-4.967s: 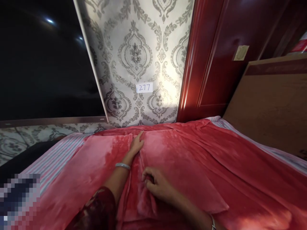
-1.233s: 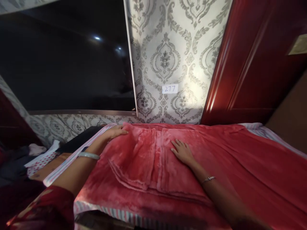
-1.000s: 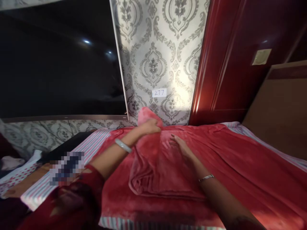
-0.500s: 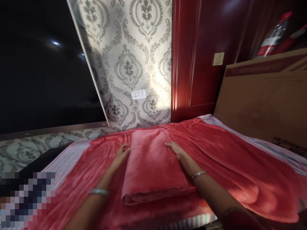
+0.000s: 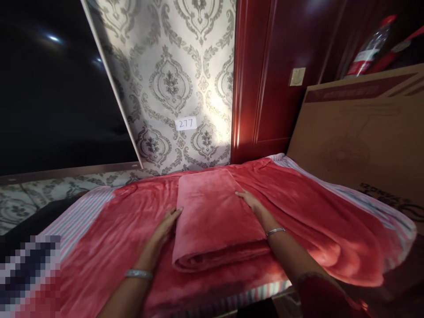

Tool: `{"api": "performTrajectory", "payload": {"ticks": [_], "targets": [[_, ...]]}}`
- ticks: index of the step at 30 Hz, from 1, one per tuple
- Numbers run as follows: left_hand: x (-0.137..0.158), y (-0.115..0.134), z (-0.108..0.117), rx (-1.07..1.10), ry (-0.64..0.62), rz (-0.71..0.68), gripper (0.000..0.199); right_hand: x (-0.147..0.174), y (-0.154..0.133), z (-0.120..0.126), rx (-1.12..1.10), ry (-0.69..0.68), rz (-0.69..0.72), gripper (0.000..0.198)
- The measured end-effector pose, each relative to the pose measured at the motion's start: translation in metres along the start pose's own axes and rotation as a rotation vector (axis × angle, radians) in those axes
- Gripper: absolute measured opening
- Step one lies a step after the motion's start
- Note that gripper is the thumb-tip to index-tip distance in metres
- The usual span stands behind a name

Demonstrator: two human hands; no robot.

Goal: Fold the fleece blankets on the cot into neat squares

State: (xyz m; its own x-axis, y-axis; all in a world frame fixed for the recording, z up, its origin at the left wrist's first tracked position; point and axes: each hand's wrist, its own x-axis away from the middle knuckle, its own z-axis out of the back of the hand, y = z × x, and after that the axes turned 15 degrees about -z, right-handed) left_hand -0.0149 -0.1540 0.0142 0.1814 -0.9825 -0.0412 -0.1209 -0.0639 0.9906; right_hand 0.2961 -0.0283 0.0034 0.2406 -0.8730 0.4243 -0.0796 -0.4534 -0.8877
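Note:
A plush coral-red blanket (image 5: 215,212), folded into a thick rectangle, lies on a larger spread of the same red fabric (image 5: 139,234). Its near end shows several rolled layers. My left hand (image 5: 169,223) is at its left edge, thumb against the top and the other fingers curled down by the side. On the opposite edge, my right hand (image 5: 252,204) has its thumb on top, with the fingers mostly hidden along the side. Both hands appear to grip the folded blanket between them.
Striped cloth (image 5: 82,212) shows beneath the red fabric. A large dark screen (image 5: 62,97) stands at the left, before patterned wallpaper with a paper label (image 5: 186,123) reading 277. At the right are a cardboard box (image 5: 357,132) and a plastic bottle (image 5: 367,53).
My left hand has come in against the folded blanket's left edge. My right hand has shifted slightly outward to its right edge. The near end looks thicker, and the view has tilted slightly.

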Motion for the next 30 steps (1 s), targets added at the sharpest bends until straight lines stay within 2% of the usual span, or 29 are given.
{"api": "performTrajectory", "payload": {"ticks": [4, 7, 9, 13, 18, 23, 28, 30], "targets": [[0.018, 0.006, 0.000, 0.198, -0.095, 0.092, 0.049, 0.010, -0.004, 0.003, -0.034, -0.021, -0.045, 0.046], [0.025, 0.007, 0.000, 0.253, -0.108, 0.125, 0.045, 0.034, 0.005, 0.013, -0.063, -0.057, -0.083, 0.039], [0.028, 0.009, -0.002, 0.273, -0.105, 0.129, 0.045, 0.054, 0.017, 0.021, -0.086, -0.034, -0.078, 0.038], [0.035, 0.011, -0.009, 0.312, -0.094, 0.114, 0.051, 0.085, 0.032, 0.027, -0.067, 0.030, -0.069, 0.054], [0.037, 0.008, -0.014, 0.304, -0.049, 0.072, 0.064, 0.093, 0.029, 0.028, -0.008, -0.085, 0.056, 0.071], [0.034, 0.003, -0.012, 0.275, -0.044, 0.051, 0.066, 0.085, 0.044, 0.038, 0.144, 0.070, 0.023, 0.083], [0.041, 0.010, -0.015, 0.293, -0.060, 0.071, 0.065, 0.074, 0.052, 0.051, 0.394, 0.291, 0.207, 0.089], [0.047, 0.012, -0.020, 0.307, -0.072, 0.053, 0.063, 0.072, 0.052, 0.056, 0.500, 0.361, 0.238, 0.091]]}}
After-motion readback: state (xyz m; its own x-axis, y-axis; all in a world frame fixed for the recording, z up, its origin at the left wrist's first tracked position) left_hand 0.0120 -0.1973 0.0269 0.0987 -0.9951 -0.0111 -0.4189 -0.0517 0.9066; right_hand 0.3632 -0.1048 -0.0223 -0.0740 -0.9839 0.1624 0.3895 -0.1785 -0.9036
